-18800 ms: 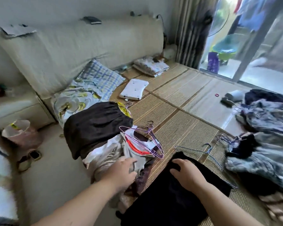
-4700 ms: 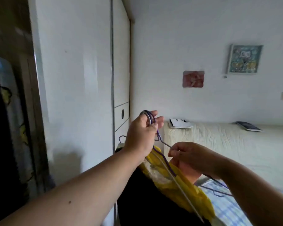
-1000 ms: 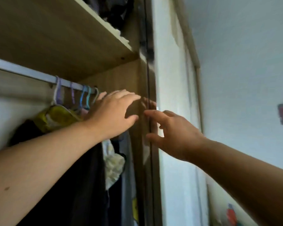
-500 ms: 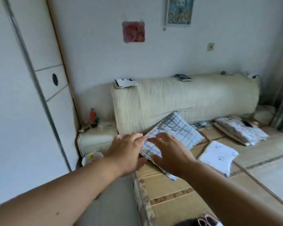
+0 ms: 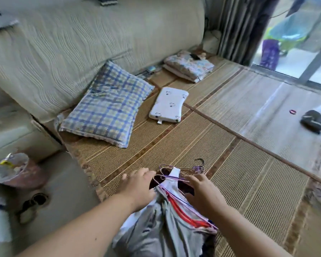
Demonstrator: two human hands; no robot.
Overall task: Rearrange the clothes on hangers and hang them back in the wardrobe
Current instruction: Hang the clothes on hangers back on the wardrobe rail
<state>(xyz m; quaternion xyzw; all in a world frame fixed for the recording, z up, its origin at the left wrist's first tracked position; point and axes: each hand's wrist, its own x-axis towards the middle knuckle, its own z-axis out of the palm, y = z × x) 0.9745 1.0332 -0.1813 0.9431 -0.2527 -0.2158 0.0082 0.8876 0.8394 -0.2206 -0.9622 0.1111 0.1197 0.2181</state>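
Observation:
A pile of clothes (image 5: 156, 225), grey and white with a red stripe, lies at the near edge of the bed mat. Several thin purple wire hangers (image 5: 170, 176) stick out of its far end, hooks toward the right. My left hand (image 5: 137, 184) lies on the left side of the pile, fingertips touching the hanger wires. My right hand (image 5: 202, 193) rests on the right side, its fingers laid over the hangers near their hooks. Neither hand plainly grips anything. The wardrobe is out of view.
The woven bed mat (image 5: 220, 145) stretches ahead, with a checked pillow (image 5: 107, 106), a small white pillow (image 5: 168, 104) and folded bedding (image 5: 189, 65) by the padded headboard (image 5: 82, 34). A bin (image 5: 13, 169) stands on the floor at left. More clothes show at the right edge.
My view has swung from the wardrobe rail, past the headboard, down to the bed. Both hands, which held nothing, have come down onto the pile of hangered clothes.

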